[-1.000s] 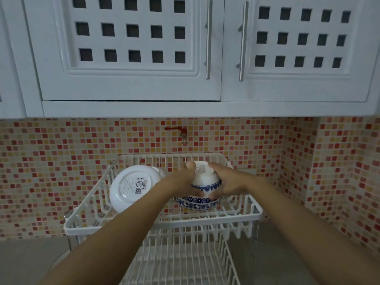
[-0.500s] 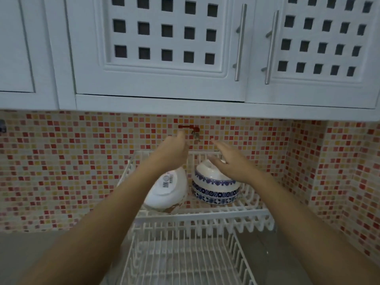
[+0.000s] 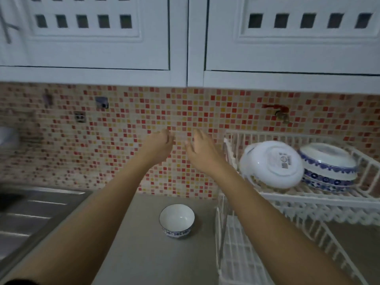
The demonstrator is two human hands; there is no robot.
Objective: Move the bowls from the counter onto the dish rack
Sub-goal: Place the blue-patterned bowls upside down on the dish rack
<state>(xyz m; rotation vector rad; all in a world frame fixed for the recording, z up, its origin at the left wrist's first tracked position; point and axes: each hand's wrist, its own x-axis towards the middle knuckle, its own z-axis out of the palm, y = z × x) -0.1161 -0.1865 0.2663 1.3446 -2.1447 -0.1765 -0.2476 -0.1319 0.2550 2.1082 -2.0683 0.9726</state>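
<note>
A home kitchen: white lattice-front cabinets (image 3: 86,33) hang over a mosaic-tile backsplash (image 3: 127,140), with a steel sink (image 3: 30,210), grey counter (image 3: 144,254) and dish rack (image 3: 308,198).

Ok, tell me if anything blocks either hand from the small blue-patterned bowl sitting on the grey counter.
Nothing visible does. The small blue-patterned bowl stands alone on the grey counter, with both the left hand and the right hand empty and raised above it.

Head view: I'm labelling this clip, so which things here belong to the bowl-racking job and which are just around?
Belongs to the job:
small bowl on the counter
white bowl on the dish rack
blue-patterned bowl beside it
left hand, right hand, both empty

Just around:
sink
wall tap
cabinets
</note>
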